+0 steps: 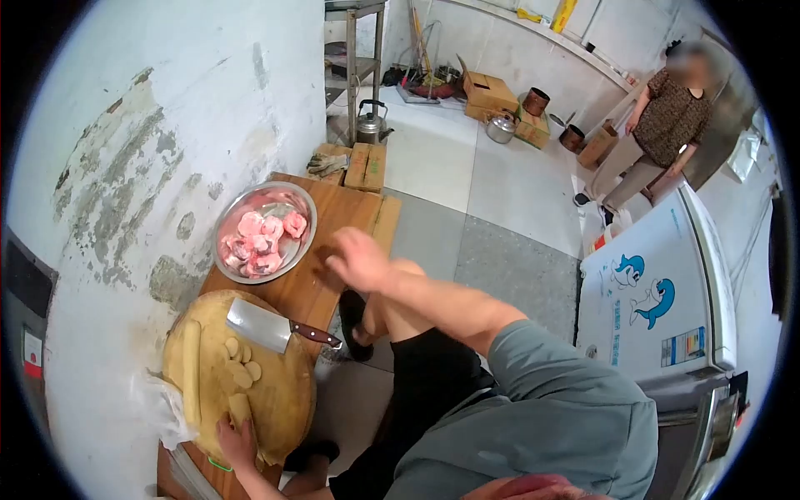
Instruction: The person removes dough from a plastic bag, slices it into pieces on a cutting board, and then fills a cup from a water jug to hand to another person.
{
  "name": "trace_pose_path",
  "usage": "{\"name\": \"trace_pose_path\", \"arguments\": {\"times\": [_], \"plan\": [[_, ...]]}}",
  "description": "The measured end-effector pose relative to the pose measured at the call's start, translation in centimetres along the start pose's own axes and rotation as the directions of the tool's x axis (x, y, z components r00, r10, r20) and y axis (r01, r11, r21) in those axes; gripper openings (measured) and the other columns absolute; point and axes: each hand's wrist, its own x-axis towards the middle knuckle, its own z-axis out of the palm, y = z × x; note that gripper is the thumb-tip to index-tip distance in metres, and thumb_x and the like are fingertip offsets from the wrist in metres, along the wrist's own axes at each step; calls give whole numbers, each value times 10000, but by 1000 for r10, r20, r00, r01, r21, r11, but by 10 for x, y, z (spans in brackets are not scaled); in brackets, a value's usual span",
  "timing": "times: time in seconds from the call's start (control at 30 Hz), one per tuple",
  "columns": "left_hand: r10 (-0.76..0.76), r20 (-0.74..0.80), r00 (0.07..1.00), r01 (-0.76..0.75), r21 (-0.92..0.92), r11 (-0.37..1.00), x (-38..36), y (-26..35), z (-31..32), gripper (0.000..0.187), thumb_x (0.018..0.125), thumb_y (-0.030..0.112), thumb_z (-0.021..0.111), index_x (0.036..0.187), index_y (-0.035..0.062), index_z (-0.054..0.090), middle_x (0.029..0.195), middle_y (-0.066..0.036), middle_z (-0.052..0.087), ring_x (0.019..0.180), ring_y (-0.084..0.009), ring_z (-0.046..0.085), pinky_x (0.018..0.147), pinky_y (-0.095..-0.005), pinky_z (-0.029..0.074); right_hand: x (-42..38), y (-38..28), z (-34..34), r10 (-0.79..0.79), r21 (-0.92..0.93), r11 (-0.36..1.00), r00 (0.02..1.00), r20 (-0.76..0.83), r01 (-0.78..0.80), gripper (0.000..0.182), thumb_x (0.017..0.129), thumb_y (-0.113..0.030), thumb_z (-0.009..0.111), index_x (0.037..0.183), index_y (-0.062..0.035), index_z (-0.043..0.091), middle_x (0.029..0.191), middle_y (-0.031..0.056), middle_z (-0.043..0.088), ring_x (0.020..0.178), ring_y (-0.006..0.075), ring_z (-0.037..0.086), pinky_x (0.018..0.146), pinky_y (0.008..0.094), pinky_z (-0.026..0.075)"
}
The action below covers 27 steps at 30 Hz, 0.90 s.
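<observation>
My left hand (237, 446) grips the lower end of a short pale peeled vegetable piece (239, 407) on the round wooden chopping board (287, 387). A longer peeled stick (192, 371) lies along the board's left side. Several round slices (242, 377) sit between them. Above the slices, a cleaver (260, 325) lies flat, its dark handle over the board's right edge, with no hand on it. My right hand (360, 260) is raised beside the metal bowl (310, 208) of raw meat pieces (262, 242), empty, fingers loosely bent and apart.
The wooden table (333, 212) stands against a peeling wall (117, 167). A plastic bag (162, 408) is left of the board. Kettles (371, 125) and cardboard boxes (487, 92) stand on the floor beyond. A white fridge (650, 283) is at right, with another person (671, 117) behind it.
</observation>
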Motion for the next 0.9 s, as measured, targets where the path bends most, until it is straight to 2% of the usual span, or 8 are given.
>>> {"name": "trace_pose_path", "arguments": {"times": [0.1, 0.2, 0.3, 0.4, 0.5, 0.7, 0.8, 0.9], "plan": [[25, -11, 1000, -24, 45, 999, -2, 13, -7, 476, 865, 194, 674, 1243, -57, 531, 1176, -229, 592, 1045, -373, 587, 896, -436, 478, 0, 13, -8, 134, 39, 991, 984, -115, -130, 478, 885, -283, 639, 1253, -6, 512, 1267, 206, 522, 1199, 390, 493, 1022, 450, 411], [-70, -15, 997, 69, -29, 997, 1, 24, -11, 481, 868, 200, 677, 1249, -58, 535, 1190, -230, 585, 1042, -377, 586, 894, -428, 479, 0, 9, -21, 56, -23, 998, 998, -32, -56, 509, 897, -291, 632, 1289, -2, 485, 1302, 210, 496, 1226, 390, 470, 1046, 448, 386], [-99, -24, 995, 99, -4, 995, 2, 33, -13, 461, 873, 211, 660, 1232, -55, 546, 1182, -230, 574, 1040, -381, 569, 893, -442, 463, -4, 13, -31, 91, 2, 996, 996, -22, -91, 513, 904, -301, 627, 1291, 2, 479, 1318, 216, 484, 1227, 398, 464, 1046, 467, 378], [-98, 16, 995, 98, 20, 995, 2, 32, -15, 440, 876, 202, 656, 1212, -62, 549, 1167, -226, 577, 1037, -378, 572, 885, -435, 469, -16, 24, -40, 151, -91, 983, 985, -83, -159, 511, 918, -312, 613, 1293, 5, 471, 1327, 218, 474, 1227, 404, 460, 1040, 479, 375], [-34, -18, 999, 34, -1, 999, 1, 20, -12, 435, 875, 203, 654, 1202, -66, 551, 1150, -222, 578, 1032, -377, 570, 887, -437, 465, -37, 31, -46, 272, -61, 959, 959, -78, -277, 513, 928, -329, 601, 1295, 4, 470, 1338, 223, 464, 1223, 412, 458, 1044, 487, 370], [-182, 37, 983, 180, 45, 983, 1, 35, -17, 423, 896, 187, 657, 1241, -33, 551, 1147, -213, 592, 982, -358, 594, 867, -433, 477, -24, 46, -36, 287, -42, 956, 955, -76, -290, 533, 938, -349, 583, 1311, 8, 449, 1322, 227, 486, 1225, 398, 462, 1051, 466, 370], [-107, 42, 993, 105, 42, 994, -1, 23, -14, 410, 902, 191, 651, 1237, -24, 553, 1148, -213, 590, 992, -361, 593, 873, -434, 475, -19, 45, -36, 287, -29, 957, 957, -34, -288, 530, 940, -358, 576, 1302, 9, 453, 1313, 221, 496, 1225, 395, 465, 1047, 465, 374], [-106, 16, 994, 105, 63, 993, -2, 13, -8, 400, 904, 187, 648, 1229, -26, 553, 1143, -210, 589, 997, -365, 591, 875, -428, 476, -20, 42, -41, 321, -12, 947, 947, -8, -321, 518, 938, -357, 578, 1293, 2, 460, 1300, 217, 506, 1202, 398, 485, 1031, 463, 390]]}}
